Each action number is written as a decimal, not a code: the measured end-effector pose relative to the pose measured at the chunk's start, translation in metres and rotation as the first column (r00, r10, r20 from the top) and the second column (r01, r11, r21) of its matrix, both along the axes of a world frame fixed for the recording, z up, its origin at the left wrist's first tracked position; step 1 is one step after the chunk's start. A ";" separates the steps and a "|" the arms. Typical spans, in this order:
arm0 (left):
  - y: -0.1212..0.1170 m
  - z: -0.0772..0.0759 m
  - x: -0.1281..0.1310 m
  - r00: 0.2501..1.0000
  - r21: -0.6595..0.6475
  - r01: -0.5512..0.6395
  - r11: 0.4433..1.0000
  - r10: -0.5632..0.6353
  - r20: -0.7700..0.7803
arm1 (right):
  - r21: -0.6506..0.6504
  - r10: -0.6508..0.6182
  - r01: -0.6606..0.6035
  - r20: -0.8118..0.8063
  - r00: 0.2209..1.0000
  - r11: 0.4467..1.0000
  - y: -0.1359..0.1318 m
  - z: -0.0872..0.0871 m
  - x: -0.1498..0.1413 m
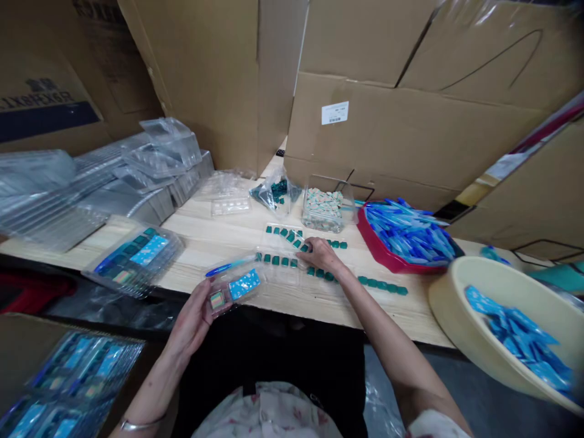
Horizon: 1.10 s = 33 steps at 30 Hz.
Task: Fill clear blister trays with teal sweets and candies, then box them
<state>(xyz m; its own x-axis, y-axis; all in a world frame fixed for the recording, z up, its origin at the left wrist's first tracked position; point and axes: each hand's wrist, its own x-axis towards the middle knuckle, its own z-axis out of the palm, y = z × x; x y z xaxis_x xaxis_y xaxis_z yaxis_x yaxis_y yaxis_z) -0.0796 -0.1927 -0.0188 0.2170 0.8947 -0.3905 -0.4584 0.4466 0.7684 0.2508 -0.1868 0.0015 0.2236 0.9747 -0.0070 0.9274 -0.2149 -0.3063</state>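
Observation:
My left hand grips the near left end of a clear plastic tray at the table's front edge. In the tray lie a blue pen, a light-blue patterned packet and a small striped block. Over the table's middle, my right hand has its fingers pinched at the end of a slanting clear strip that bears small dark green square pieces. Rows of similar green pieces lie around that hand, some in clear holders. My right fingertips are partly hidden.
A filled clear tray and stacked empty trays are at left. Behind stand a bag of green pieces and a box of pale pieces. Right are a red basin of blue pens and a cream tub of blue packets.

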 end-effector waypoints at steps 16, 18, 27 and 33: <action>0.005 -0.008 -0.008 0.999 0.020 0.020 1.000 -0.019 -0.038 | 0.150 0.183 -0.270 0.430 0.884 0.951 -0.056 -0.018 -0.054; 0.005 -0.009 -0.008 0.999 0.026 0.025 0.999 -0.024 -0.037 | 0.172 0.220 -0.322 0.440 0.871 0.931 -0.057 -0.020 -0.048; 0.006 -0.006 0.008 0.991 0.057 0.134 0.989 -0.134 -0.003 | 0.626 0.264 -0.072 -0.219 0.939 0.777 -0.050 0.070 -0.027; 0.003 -0.007 0.004 0.990 0.071 0.137 0.988 -0.139 0.012 | 0.286 0.223 0.077 -0.866 0.447 0.955 -0.041 0.080 -0.054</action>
<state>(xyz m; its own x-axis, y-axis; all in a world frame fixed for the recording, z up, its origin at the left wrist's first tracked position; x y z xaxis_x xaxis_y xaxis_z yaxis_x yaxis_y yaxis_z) -0.0756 -0.1897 -0.0257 0.3461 0.8807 -0.3234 -0.4093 0.4519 0.7926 0.1963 -0.2276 0.0811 0.1692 0.9821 0.0824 0.1251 0.0616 -0.9902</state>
